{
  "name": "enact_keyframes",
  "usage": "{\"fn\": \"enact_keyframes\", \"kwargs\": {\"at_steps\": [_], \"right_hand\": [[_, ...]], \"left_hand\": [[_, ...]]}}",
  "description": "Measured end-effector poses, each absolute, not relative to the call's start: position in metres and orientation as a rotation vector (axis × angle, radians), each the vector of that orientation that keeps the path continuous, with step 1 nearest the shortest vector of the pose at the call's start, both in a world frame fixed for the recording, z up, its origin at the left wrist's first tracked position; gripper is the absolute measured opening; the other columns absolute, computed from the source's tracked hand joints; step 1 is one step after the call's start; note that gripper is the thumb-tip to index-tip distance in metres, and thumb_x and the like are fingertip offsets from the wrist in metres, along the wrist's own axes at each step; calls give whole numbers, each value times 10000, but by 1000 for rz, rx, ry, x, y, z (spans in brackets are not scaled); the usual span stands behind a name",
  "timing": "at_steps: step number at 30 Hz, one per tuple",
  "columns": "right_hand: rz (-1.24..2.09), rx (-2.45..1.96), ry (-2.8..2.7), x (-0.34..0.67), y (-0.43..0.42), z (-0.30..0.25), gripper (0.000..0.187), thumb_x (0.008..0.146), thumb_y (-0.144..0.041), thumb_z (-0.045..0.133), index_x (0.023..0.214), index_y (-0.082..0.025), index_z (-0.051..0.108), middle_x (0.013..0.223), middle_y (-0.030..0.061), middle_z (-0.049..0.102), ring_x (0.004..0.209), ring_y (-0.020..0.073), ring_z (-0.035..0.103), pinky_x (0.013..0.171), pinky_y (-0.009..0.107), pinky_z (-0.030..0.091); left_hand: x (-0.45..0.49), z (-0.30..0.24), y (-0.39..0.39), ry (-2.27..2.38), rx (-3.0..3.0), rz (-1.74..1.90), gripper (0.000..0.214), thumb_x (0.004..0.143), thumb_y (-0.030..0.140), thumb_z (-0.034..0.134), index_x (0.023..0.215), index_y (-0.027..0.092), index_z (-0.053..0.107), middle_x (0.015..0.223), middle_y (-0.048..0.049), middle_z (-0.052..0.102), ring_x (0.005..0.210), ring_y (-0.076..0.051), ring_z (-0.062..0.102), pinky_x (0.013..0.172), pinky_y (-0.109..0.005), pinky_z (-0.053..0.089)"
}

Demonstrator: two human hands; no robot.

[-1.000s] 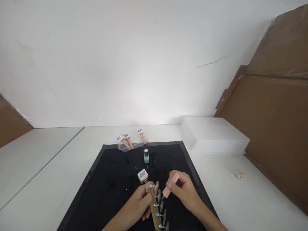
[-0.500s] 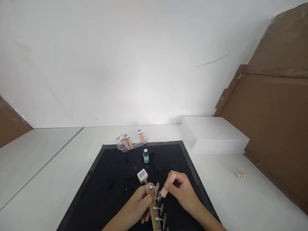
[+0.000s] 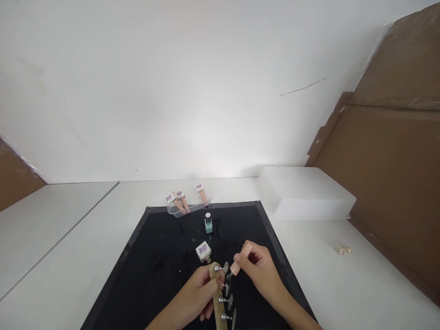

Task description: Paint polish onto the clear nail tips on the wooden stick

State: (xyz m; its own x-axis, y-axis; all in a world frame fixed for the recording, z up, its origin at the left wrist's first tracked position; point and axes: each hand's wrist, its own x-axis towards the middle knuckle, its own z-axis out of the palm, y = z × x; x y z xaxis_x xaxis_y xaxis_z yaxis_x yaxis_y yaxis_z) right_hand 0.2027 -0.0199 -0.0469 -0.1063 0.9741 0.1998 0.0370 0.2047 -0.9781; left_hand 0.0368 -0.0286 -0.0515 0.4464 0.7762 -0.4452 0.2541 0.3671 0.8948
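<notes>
My left hand point(image 3: 195, 291) is closed around a wooden strip point(image 3: 219, 311), near its far end. Along the strip stand several small metal holders, each bearing a greyish oval nail tip point(image 3: 230, 301). My right hand point(image 3: 261, 268) pinches the long pink cap of a nail polish brush point(image 3: 241, 259). The brush end points down left at the second nail tip from the far end; whether the bristles touch it I cannot tell. Just beyond the strip lies a square white-labelled nail polish bottle point(image 3: 203, 250) without its cap, its neck toward the left hand.
A teal bottle point(image 3: 208, 225) stands on the black mat point(image 3: 154, 256). Behind it, a clear tray point(image 3: 177, 213) holds several pink-capped bottles. At right are a translucent white box point(image 3: 309, 197), small beige rings point(image 3: 343, 250) and a brown cardboard panel point(image 3: 385, 183).
My right hand has lifted the brush slightly up and away from me. The wooden strip has turned a little in my left hand, its near end shifting left.
</notes>
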Motion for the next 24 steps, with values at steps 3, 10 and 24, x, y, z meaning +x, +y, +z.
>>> {"fn": "enact_keyframes", "kwargs": {"at_steps": [3, 10, 24], "right_hand": [[1059, -1085, -1341, 203, -19, -45, 352, 802, -360, 607, 510, -184, 520, 535, 3, 631, 491, 121, 481, 508, 244, 345], [1180, -960, -1393, 203, -20, -47, 399, 745, -411, 642, 482, -189, 441, 464, -54, 467, 430, 87, 350, 438, 229, 250], [1185, -953, -1310, 202, -20, -47, 433, 753, -467, 620, 486, -186, 427, 483, -66, 402, 429, 79, 324, 435, 226, 260]], "left_hand": [[36, -53, -29, 1087, 1180, 440, 174, 667, 361, 481, 680, 210, 396, 448, 105, 391, 296, -33, 342, 297, -144, 253], [36, -47, -27, 1097, 1223, 424, 156, 679, 351, 463, 692, 208, 404, 428, 115, 364, 287, -31, 320, 283, -136, 231], [34, -53, -26, 1060, 1167, 463, 181, 693, 362, 493, 671, 205, 405, 402, 120, 371, 267, -26, 320, 257, -124, 209]]}}
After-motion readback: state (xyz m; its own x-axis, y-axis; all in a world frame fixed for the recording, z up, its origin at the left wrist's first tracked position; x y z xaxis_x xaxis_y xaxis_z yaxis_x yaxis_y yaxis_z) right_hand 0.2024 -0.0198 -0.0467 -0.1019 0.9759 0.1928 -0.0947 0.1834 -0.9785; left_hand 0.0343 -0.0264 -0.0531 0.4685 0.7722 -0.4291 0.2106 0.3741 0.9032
